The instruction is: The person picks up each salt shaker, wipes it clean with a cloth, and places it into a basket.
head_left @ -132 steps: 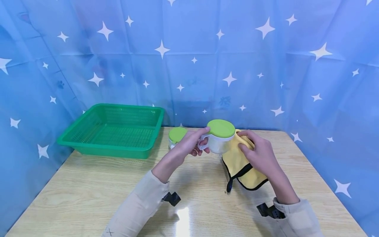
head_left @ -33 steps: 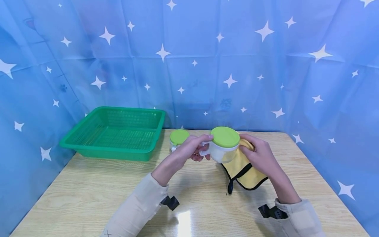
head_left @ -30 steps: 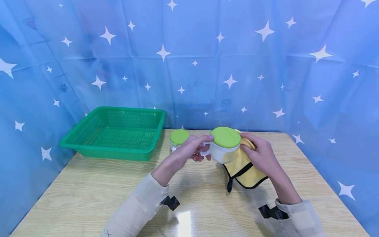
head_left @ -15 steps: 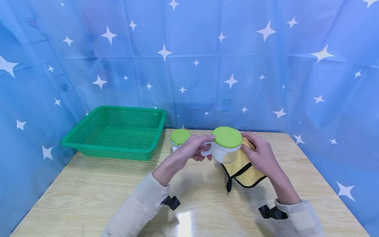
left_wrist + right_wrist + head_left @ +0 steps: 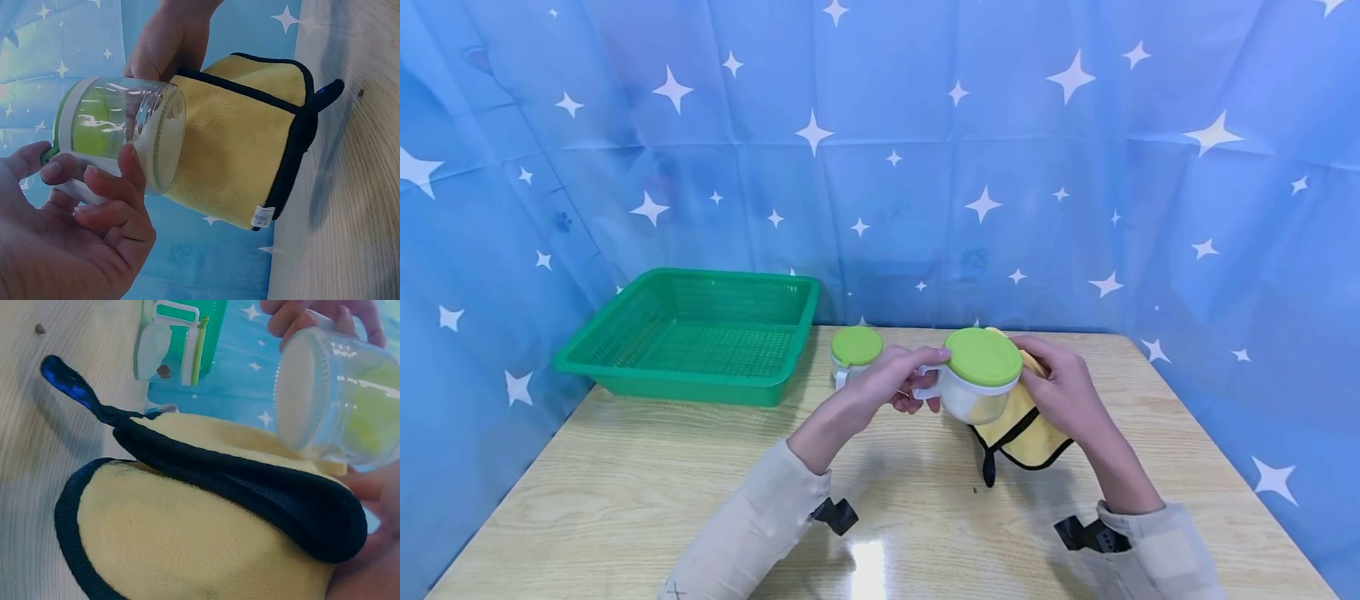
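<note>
My left hand (image 5: 898,379) grips the white handle of a clear jar (image 5: 125,134), its thumb at the edge of the green lid (image 5: 983,357). Held above the table, the jar tilts slightly and has a whitish bottom. A yellow cloth with black edging (image 5: 1033,437) is pinched in my right hand (image 5: 1063,387), up against the jar's right side. Part of the cloth and the right fingertips are hidden behind the jar. The cloth hangs in folds, with a black loop (image 5: 72,387) at its corner.
Behind my left wrist stands a second, smaller jar (image 5: 856,346) with a green lid and white handle. A green plastic basket (image 5: 685,387) sits at the back left of the wooden table (image 5: 625,483). A small dark speck (image 5: 360,93) lies on the tabletop.
Over the last seconds the jar has shifted a little right and closer to me, covering more of the cloth. Both hands keep their hold.
</note>
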`<act>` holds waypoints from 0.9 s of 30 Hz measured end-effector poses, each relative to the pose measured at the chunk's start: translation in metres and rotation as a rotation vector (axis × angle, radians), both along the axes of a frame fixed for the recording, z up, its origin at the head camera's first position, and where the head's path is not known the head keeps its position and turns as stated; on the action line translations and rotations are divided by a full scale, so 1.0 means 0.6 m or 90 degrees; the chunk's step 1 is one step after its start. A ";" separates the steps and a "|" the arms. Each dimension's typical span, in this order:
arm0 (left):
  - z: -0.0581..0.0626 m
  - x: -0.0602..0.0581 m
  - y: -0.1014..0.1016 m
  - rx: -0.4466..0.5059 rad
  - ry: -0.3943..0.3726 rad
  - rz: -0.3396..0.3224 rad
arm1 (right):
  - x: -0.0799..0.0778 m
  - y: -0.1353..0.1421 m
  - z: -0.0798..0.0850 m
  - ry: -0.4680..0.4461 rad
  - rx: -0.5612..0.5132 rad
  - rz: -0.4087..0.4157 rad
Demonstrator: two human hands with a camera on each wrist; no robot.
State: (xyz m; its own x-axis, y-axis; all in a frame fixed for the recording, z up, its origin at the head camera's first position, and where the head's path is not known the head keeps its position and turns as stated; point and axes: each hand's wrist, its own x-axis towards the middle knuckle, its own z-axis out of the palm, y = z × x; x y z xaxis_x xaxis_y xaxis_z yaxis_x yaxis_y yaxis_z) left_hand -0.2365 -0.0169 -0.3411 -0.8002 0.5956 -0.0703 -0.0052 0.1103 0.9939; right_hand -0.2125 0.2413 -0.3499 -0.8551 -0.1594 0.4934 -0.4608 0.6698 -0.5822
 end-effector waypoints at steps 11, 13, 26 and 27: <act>-0.002 0.002 0.003 0.007 -0.003 -0.008 | 0.001 0.000 0.003 -0.012 -0.015 0.001; -0.003 0.002 0.004 0.008 -0.005 -0.009 | 0.000 0.001 0.003 -0.018 -0.010 0.006; -0.007 0.000 0.006 0.015 -0.001 -0.021 | 0.002 0.003 0.001 -0.085 -0.016 0.104; -0.008 0.000 0.006 0.017 -0.002 -0.022 | 0.002 0.003 0.000 -0.088 -0.015 0.107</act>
State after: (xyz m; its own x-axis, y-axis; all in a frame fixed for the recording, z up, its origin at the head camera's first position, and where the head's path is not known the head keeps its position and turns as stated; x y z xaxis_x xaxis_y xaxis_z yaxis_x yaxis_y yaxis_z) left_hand -0.2364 -0.0132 -0.3456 -0.7791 0.6243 -0.0565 -0.0045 0.0846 0.9964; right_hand -0.2114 0.2432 -0.3498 -0.8773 -0.2954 0.3782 -0.4794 0.5756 -0.6625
